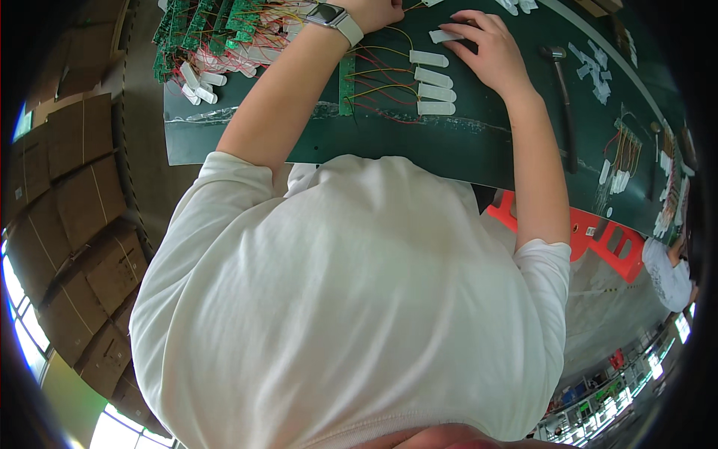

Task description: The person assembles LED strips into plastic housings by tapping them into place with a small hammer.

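A white tab point(446, 35) is sitting at the far middle of a dark green table point(419, 142), where the right hand point(490, 49) is pinching it between thumb and fingertips, the gap between them closed down to the piece itself. From my remote seat I am not making out whether any wire is reaching this tab. Just nearer, four more white tabs point(436, 93) are lying in a near-to-far column, with red, yellow and dark wires point(385, 72) running left from them to a narrow green circuit board point(346, 86). The left hand point(378, 11) is bending its fingers at the far edge of my view; I cannot tell how far open they are or whether they are gripping anything.

I am judging the step in hand as handling and placing one tab beside the wired row. The next move, as I am reading it, is calling for a steady pinch, the tab lining up with its neighbours and the thin wires staying unsnagged.

Farther left, a heap of green boards point(198, 26) is crowding the table; to the right, a hammer point(561, 97) is lying beside the forearm, with loose white pieces point(597, 75) resting beyond it.
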Motion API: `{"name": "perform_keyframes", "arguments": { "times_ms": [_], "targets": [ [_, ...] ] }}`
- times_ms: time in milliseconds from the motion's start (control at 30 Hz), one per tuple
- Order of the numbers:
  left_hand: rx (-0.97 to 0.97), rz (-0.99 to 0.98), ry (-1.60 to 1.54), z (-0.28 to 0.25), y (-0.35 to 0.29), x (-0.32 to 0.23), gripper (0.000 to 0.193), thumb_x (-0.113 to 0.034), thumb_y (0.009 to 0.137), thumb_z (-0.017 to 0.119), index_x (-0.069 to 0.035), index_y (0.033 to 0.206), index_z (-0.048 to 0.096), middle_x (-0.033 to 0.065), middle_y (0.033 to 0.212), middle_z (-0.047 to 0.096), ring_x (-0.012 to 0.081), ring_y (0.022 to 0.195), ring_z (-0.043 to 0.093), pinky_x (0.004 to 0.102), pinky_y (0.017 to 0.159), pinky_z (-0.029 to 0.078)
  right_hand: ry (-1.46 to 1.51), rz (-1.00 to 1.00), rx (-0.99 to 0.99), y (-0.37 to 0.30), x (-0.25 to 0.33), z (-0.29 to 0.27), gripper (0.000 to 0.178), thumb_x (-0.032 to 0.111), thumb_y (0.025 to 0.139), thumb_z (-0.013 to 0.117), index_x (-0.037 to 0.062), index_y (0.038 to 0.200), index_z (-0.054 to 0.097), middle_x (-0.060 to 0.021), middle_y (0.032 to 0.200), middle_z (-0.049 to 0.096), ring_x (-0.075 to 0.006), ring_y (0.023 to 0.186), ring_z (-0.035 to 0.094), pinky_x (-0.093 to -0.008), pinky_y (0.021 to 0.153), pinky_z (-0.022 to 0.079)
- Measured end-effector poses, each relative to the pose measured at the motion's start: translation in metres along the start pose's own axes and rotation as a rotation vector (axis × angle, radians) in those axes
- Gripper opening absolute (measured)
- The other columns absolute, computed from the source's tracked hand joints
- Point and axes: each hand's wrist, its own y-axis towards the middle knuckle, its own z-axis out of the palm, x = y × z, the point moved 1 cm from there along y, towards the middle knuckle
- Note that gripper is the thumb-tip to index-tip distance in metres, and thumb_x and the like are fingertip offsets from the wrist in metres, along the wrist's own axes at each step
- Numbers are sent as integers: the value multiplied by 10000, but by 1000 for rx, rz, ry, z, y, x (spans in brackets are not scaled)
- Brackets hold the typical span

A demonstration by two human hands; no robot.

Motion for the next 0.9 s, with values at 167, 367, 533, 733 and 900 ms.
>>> {"name": "perform_keyframes", "arguments": {
  "times_ms": [167, 367, 533, 733, 900],
  "targets": [
    [-23, -6, -122, -12, -5, 3, 184, -196, 802, 741, -65, 925, 776, 165, 856, 748, 348, 814, 722, 447, 768, 590, 5, 43, 20, -1, -2, 2, 255, 266, 882, 784, 166, 1117, 791, 32, 1165, 700, -218, 1110, 618, -351, 955, 520],
    [-93, 38, -80, 11, -15, 1, 166, -143, 841, 731, -36, 967, 751, 166, 937, 727, 352, 896, 705, 446, 814, 571, 91, 104, -49, -6, -4, 6, 268, 256, 875, 797, 165, 1127, 790, 25, 1169, 701, -217, 1117, 613, -346, 954, 514],
    [-203, 67, 22, 23, -22, -5, 114, -125, 873, 705, -50, 948, 747, 154, 941, 691, 363, 947, 670, 456, 844, 552, 115, 145, -58, -9, -4, 9, 278, 252, 866, 808, 169, 1130, 791, 28, 1167, 702, -222, 1132, 601, -350, 961, 509],
    [-192, 70, 0, 18, -25, -17, 96, -135, 882, 700, -46, 898, 730, 155, 949, 674, 354, 977, 651, 442, 873, 539, 97, 149, -114, -10, -4, 12, 272, 258, 862, 814, 170, 1119, 795, 32, 1156, 703, -220, 1109, 608, -350, 959, 511],
    [-116, 82, -7, 22, -25, -20, 122, -157, 887, 713, -36, 903, 708, 160, 949, 669, 351, 973, 643, 442, 879, 531, 100, 167, -120, -11, -1, 12, 281, 263, 859, 817, 174, 1125, 795, 28, 1150, 702, -220, 1100, 614, -351, 955, 514]
  ]
}}
